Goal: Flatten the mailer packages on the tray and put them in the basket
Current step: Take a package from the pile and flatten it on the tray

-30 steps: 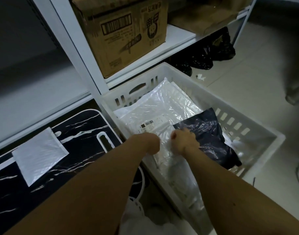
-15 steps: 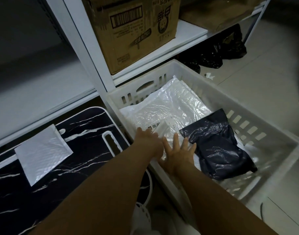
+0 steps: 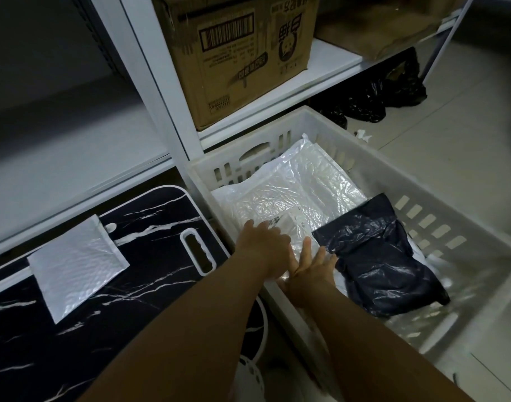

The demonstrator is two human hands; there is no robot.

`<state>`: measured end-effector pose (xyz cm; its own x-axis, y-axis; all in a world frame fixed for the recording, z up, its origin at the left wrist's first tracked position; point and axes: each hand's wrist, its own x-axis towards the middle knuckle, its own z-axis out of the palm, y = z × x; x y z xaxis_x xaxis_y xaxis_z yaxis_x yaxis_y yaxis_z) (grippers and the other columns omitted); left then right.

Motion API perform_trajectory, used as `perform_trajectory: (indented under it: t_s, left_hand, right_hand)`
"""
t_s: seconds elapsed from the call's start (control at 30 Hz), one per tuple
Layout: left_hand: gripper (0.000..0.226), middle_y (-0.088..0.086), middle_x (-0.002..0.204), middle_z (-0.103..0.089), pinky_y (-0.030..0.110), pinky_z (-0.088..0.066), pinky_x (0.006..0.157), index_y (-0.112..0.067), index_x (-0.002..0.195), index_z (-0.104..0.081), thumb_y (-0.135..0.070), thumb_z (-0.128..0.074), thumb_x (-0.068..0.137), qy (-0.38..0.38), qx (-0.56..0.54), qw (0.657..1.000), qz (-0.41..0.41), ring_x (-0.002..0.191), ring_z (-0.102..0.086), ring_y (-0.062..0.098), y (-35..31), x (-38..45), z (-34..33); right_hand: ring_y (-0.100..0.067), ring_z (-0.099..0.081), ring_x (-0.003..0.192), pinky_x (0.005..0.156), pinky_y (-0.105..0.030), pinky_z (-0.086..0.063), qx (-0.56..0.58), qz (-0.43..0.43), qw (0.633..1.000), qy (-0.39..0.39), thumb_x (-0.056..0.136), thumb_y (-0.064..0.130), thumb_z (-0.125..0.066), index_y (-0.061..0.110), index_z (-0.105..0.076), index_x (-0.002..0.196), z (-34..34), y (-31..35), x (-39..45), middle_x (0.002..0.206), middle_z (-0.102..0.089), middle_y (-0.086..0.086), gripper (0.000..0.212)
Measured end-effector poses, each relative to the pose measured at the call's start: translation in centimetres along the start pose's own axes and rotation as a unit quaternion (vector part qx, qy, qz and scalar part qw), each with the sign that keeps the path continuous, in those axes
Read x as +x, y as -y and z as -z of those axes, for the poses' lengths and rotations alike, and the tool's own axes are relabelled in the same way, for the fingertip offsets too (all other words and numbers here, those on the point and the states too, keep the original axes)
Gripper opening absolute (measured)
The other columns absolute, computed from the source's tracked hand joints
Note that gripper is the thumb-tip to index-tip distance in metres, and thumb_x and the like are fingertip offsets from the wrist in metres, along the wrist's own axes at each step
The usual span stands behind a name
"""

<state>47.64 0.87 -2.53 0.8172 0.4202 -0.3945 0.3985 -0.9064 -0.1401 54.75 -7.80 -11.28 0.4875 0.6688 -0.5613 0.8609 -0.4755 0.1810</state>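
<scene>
A white slotted basket stands on the floor at the right. Inside lie white bubble mailers, one with a barcode label, and a dark plastic mailer on top at the right. My left hand rests palm down on the labelled white mailer, fingers spread. My right hand lies flat beside it, fingers apart, touching the dark mailer's edge. Neither hand grips anything. One small white bubble mailer lies on the black marbled tray at the left.
A white metal shelf post rises between tray and basket. A cardboard box sits on the shelf above the basket. Black bags lie under the shelf. Tiled floor stretches to the right.
My hands went from closed fists on the mailers to flat, spread palms. They slid back toward the basket's near edge. The camera view shifted slightly.
</scene>
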Motion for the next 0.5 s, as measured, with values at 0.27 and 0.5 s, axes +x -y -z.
perform_trajectory:
  t_s: [0.27, 0.5]
  left_hand:
    - [0.038, 0.006, 0.136, -0.051, 0.044, -0.033, 0.109, -0.014, 0.131, -0.05, -0.03, -0.036, 0.099, -0.105, -0.117, 0.987, 0.024, 0.127, -0.045, 0.023, 1.0, -3.7, 1.2]
    - [0.025, 0.004, 0.114, -0.056, 0.045, -0.045, 0.094, -0.018, 0.113, -0.055, -0.028, -0.04, 0.096, -0.121, -0.135, 0.981, 0.069, 0.11, -0.053, 0.024, 4.2, -10.5, 2.4]
  right_hand:
    - [-0.031, -0.039, 0.132, 0.11, -0.064, -0.017, 0.116, 0.011, 0.991, -0.063, 0.094, 0.043, -0.04, 0.029, -0.05, 0.13, 5.5, -1.8, -3.1, 0.137, -0.049, -0.005, 0.041]
    - [-0.03, -0.05, 0.124, 0.109, -0.051, -0.033, 0.128, 0.036, 0.988, -0.073, 0.095, 0.034, -0.039, 0.02, -0.055, 0.128, 12.6, -2.2, -5.1, 0.135, -0.054, -0.005, 0.039]
